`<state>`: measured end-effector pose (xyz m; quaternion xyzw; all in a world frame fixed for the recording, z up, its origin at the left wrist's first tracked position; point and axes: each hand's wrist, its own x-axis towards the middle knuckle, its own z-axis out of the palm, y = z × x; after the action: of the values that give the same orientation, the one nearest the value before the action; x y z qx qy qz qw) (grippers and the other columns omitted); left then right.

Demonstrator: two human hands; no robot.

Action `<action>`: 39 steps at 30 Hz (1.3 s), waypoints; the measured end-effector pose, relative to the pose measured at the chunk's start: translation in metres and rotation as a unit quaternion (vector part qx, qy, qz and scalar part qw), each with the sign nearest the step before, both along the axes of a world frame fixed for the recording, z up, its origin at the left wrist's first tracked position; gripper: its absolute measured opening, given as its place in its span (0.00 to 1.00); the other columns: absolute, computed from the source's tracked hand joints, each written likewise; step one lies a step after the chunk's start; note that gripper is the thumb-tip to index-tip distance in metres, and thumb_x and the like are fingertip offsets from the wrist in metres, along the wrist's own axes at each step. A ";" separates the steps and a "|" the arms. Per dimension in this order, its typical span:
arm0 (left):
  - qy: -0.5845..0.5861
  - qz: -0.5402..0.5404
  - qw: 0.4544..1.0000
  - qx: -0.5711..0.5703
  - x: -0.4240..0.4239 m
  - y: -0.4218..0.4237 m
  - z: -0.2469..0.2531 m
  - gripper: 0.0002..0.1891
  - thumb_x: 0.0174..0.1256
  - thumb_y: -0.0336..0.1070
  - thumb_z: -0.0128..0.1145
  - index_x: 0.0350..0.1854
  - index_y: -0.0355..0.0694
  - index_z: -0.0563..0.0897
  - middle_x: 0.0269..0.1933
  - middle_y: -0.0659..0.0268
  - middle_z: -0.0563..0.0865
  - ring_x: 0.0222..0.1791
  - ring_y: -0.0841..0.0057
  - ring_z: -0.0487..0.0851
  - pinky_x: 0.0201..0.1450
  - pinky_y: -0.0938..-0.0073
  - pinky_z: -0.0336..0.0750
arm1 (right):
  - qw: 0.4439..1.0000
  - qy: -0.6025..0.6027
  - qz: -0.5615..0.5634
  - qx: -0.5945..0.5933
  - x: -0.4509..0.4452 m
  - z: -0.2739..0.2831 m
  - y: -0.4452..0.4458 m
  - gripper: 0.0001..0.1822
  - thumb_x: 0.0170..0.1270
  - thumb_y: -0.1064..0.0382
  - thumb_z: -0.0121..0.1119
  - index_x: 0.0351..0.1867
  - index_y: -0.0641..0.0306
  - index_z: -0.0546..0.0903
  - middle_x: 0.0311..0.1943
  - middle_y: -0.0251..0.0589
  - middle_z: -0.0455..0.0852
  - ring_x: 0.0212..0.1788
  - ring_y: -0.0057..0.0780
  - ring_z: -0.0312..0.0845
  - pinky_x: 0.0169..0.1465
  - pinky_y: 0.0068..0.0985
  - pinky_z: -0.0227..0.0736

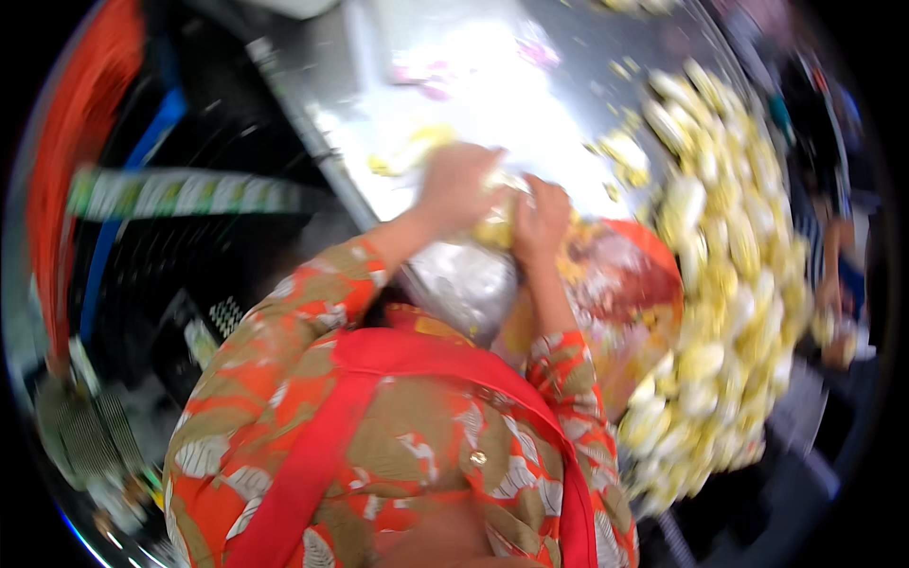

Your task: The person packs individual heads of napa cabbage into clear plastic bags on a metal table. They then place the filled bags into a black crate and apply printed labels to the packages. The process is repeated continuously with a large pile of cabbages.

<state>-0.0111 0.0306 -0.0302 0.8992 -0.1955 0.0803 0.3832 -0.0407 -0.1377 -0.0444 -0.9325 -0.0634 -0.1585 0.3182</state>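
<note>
Blurred by motion, my left hand (pixel 458 181) and my right hand (pixel 543 220) come together over a metal table (pixel 589 85). Between them is a pale yellow head of napa cabbage (pixel 495 231), partly hidden by the fingers. Both hands are closed around it, near its white top end. Just below my left hand is a shiny clear or silvery surface (pixel 465 284); whether it is plastic film or metal cannot be told. Yellow leaf scraps (pixel 426 138) lie on the table beyond my left hand.
Peeled napa cabbages (pixel 724 263) are heaped along the right side. A red-orange tub (pixel 675 263) with mixed residue sits by my right forearm. Loose leaves (pixel 625 156) and pink bits (pixel 429 78) lie on the table. At far right is another person's arm (pixel 831 263). Dark crates (pixel 284 128) stand left.
</note>
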 end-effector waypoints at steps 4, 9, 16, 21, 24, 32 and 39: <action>0.001 -0.006 0.998 -0.068 0.007 0.002 -0.009 0.27 0.54 0.54 0.64 0.53 0.43 0.81 0.45 0.57 0.83 0.47 0.58 0.78 0.53 0.58 0.68 | 1.000 0.004 -0.002 0.028 -0.001 0.003 -0.001 0.12 0.58 0.63 0.63 0.41 0.67 0.81 0.38 0.46 0.81 0.43 0.44 0.75 0.49 0.37 0.69; 0.032 -0.031 0.998 -0.033 -0.013 0.027 0.014 0.35 0.50 0.68 0.60 0.50 0.41 0.80 0.41 0.58 0.84 0.44 0.59 0.80 0.44 0.61 0.72 | 0.986 0.087 0.072 0.125 0.009 0.045 0.016 0.11 0.65 0.65 0.58 0.26 0.70 0.75 0.22 0.38 0.74 0.26 0.26 0.64 0.32 0.26 0.66; 0.111 -0.047 0.984 -0.132 -0.041 0.045 0.048 0.38 0.43 0.70 0.63 0.44 0.38 0.83 0.35 0.56 0.86 0.42 0.60 0.83 0.44 0.64 0.75 | 0.954 0.045 0.265 -0.129 0.006 0.157 0.069 0.10 0.64 0.69 0.58 0.25 0.73 0.77 0.21 0.45 0.73 0.23 0.29 0.67 0.29 0.28 0.64; 0.067 0.003 0.978 -0.199 -0.101 0.121 0.132 0.34 0.41 0.66 0.67 0.41 0.39 0.84 0.33 0.57 0.86 0.38 0.61 0.85 0.40 0.66 0.76 | 0.937 0.013 0.341 -0.073 -0.028 0.233 0.134 0.06 0.66 0.70 0.55 0.34 0.73 0.79 0.25 0.38 0.77 0.28 0.24 0.71 0.34 0.24 0.68; 0.064 0.072 0.986 -0.133 -0.172 0.200 0.167 0.31 0.40 0.64 0.68 0.38 0.40 0.84 0.30 0.58 0.86 0.36 0.62 0.85 0.38 0.66 0.76 | 0.891 0.025 0.450 -0.049 -0.061 0.254 0.194 0.15 0.72 0.60 0.48 0.44 0.71 0.81 0.30 0.38 0.78 0.33 0.24 0.72 0.37 0.23 0.68; 0.314 0.356 0.874 0.106 -0.485 0.390 0.128 0.29 0.39 0.61 0.69 0.39 0.44 0.84 0.33 0.58 0.85 0.36 0.59 0.83 0.39 0.62 0.74 | 0.864 0.183 0.459 -0.100 -0.064 0.200 0.254 0.15 0.68 0.65 0.52 0.52 0.69 0.80 0.39 0.40 0.84 0.41 0.25 0.75 0.49 0.23 0.69; 0.576 0.239 0.734 0.269 -0.660 0.396 -0.028 0.30 0.31 0.65 0.70 0.34 0.47 0.83 0.32 0.65 0.85 0.36 0.63 0.83 0.42 0.58 0.71 | 0.823 0.205 0.497 -0.181 -0.076 0.166 0.290 0.16 0.69 0.60 0.55 0.52 0.69 0.80 0.40 0.36 0.84 0.40 0.20 0.75 0.45 0.19 0.70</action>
<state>-0.6713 0.4263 -0.0584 0.8558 0.2706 -0.4204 0.1328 -0.1169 0.1525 0.1213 -0.8263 -0.4796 0.2306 0.1847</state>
